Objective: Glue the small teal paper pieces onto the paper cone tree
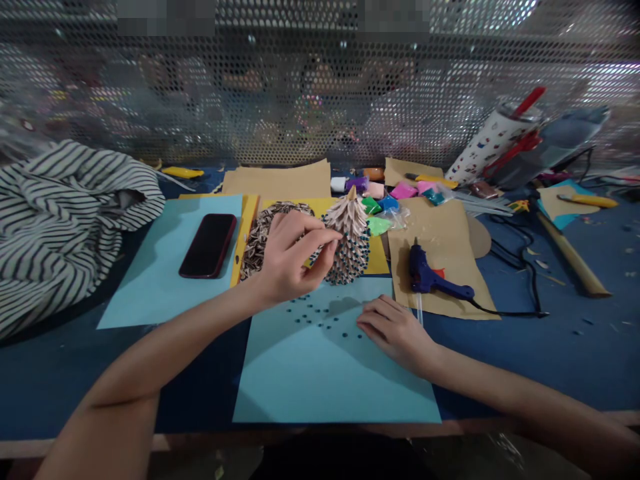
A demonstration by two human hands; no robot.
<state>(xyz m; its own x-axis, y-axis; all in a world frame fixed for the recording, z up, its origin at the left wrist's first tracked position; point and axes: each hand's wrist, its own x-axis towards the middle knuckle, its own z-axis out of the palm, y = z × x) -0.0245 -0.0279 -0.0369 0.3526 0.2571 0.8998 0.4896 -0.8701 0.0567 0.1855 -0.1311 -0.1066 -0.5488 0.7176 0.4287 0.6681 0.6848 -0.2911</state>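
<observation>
A cone-shaped tree of overlapping pale seed shells [354,217] stands upright, with small dark blue balls dotted over its lower part. My left hand [300,253] is in front of its left side, thumb and forefinger pinched close to the shells. Anything between those fingertips is too small to make out. Several loose dark blue balls [321,325] lie on a light blue sheet [320,387]. Beside them rests my right hand [395,330], fingers curled together over the sheet; what they hold, if anything, is hidden. Behind my left hand is a heap of striped seed shells [255,243].
A dark phone [209,245] lies on another blue sheet at left, near striped cloth [65,227]. To the right, a blue glue gun [435,277] with a black cord sits on brown paper. Colourful clay packets [383,203], a tumbler [493,143] and a wooden-handled tool [573,257] stand farther back.
</observation>
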